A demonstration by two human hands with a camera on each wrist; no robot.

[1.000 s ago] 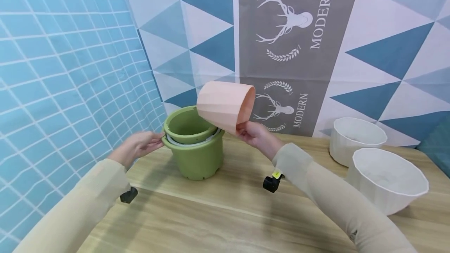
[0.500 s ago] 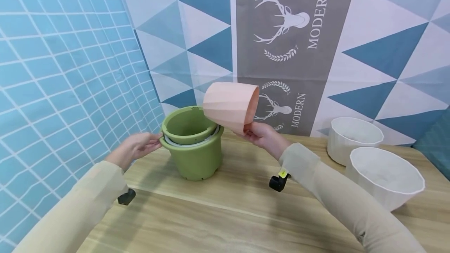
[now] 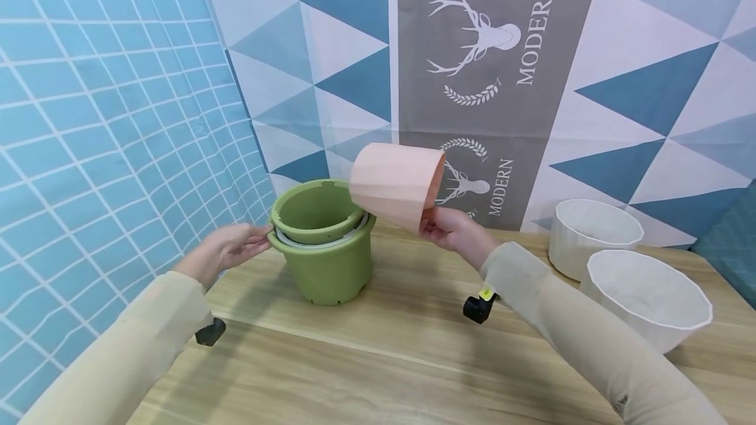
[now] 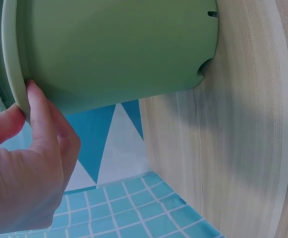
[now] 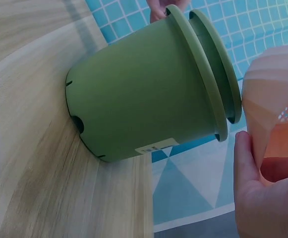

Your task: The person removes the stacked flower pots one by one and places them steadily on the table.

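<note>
A large green pot (image 3: pixel 331 274) stands upright on the table, with a smaller green pot (image 3: pixel 315 215) nested in it and a white rim between them. My left hand (image 3: pixel 233 248) pinches the large pot's rim at its left; the left wrist view shows thumb and fingers on that rim (image 4: pixel 15 59). My right hand (image 3: pixel 455 231) holds a pink pot (image 3: pixel 392 179) by its lower edge, tipped on its side, mouth to the right, just right of and above the green pots. In the right wrist view, holes show inside the pink pot (image 5: pixel 267 94).
Two white pots (image 3: pixel 596 225) (image 3: pixel 646 294) stand close together on the right of the wooden table (image 3: pixel 331 372). A blue tiled sheet (image 3: pixel 118 117) hangs at the left, and a patterned cloth (image 3: pixel 490 103) hangs behind the table.
My right hand has moved a little to the right with the pink pot, away from the green pots. My left hand keeps its pinch on the rim.
</note>
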